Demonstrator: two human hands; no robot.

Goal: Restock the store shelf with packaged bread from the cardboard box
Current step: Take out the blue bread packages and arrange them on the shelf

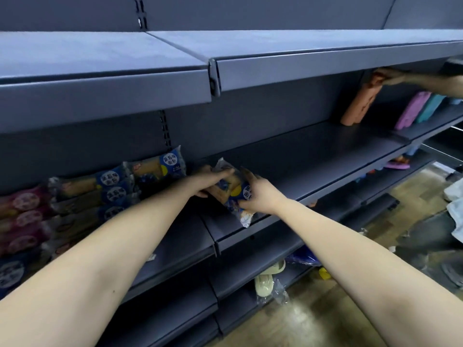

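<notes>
A blue-labelled bread packet (234, 190) lies on the grey middle shelf (313, 156), near its front edge. My left hand (210, 180) grips its far left end, and my right hand (260, 194) grips its near right side. To the left, more blue bread packets (160, 166) stand stacked against the shelf's back wall. Pink-labelled packets (25, 216) fill the far left. The cardboard box is out of view.
Another person's hand (390, 76) holds an orange item (360, 101) at the upper right, beside purple and teal items (413, 110). An upper shelf (150, 56) overhangs. Slippers (268, 279) lie on a lower shelf. Wooden floor (313, 321) shows at the lower right.
</notes>
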